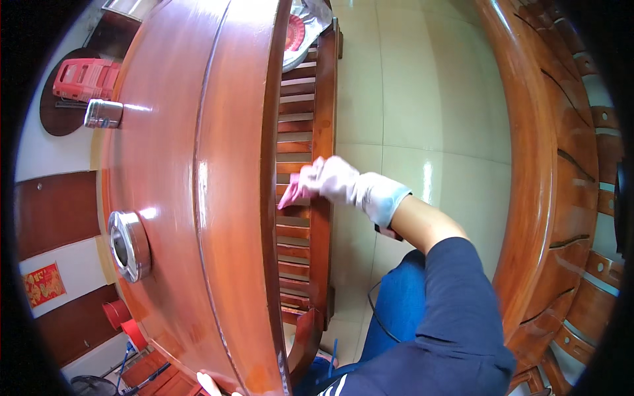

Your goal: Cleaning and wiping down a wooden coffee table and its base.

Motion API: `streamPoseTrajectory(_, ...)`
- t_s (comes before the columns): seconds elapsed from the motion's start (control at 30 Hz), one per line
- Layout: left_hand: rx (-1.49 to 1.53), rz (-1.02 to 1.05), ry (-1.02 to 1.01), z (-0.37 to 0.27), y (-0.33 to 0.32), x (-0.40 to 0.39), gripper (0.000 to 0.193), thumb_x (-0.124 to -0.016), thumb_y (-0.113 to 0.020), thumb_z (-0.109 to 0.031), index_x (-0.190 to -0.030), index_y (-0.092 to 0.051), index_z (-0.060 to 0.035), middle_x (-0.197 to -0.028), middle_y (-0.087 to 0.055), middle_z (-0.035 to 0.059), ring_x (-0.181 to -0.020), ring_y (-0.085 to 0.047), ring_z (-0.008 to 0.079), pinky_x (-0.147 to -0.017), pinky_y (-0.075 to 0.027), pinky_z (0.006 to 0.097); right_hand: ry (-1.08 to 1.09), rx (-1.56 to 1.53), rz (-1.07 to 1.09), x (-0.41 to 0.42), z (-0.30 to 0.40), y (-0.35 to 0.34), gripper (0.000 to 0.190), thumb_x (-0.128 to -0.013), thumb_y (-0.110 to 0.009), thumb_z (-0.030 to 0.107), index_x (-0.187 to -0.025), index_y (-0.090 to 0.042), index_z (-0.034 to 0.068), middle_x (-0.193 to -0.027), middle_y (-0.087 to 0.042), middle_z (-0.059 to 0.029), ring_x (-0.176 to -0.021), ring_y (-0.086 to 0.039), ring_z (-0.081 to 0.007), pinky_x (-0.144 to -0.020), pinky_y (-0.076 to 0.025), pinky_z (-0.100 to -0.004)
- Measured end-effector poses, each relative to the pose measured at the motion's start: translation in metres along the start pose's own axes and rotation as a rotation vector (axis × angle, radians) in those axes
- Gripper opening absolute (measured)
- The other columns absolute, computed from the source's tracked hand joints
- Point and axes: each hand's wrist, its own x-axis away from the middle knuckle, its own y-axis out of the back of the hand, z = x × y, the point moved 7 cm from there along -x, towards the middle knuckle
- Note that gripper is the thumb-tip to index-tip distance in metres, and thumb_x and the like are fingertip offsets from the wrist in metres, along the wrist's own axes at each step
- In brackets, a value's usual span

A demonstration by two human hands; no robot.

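My right hand, in a whitish rubber glove, grips a crumpled pink cloth. It is over the slatted lower shelf of a glossy reddish-brown wooden table, beside the tabletop's edge. At the bottom left, a small part of my left hand shows at the tabletop; the rest of it is out of view. A round stainless steel ashtray and a lidded metal canister stand near the table's far edge.
A plastic-covered basin with a red item sits on the shelf's far end. A carved wooden bench lines the right side, across the tiled floor. Beyond the table are a red plastic stool and red containers.
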Motion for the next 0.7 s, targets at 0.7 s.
streamPoseTrajectory(0.7,-2.873,-0.785,-0.990,-0.030,-0.027,-0.016,0.073,-0.090,-0.046,-0.050,-0.145,-0.020,-0.0104,-0.151,-0.019,0.0121,-0.139,-0.015,0.0286,-0.113,-0.010,0.0440,-1.101,-0.779,-0.935,0.066,-0.112,-0.113,0.033,-0.096,-0.036,0.041,-0.101,-0.056,0.016,-0.085,-0.054,-0.0063,-0.074,-0.044,-0.0182,-0.075,-0.041,-0.0313)
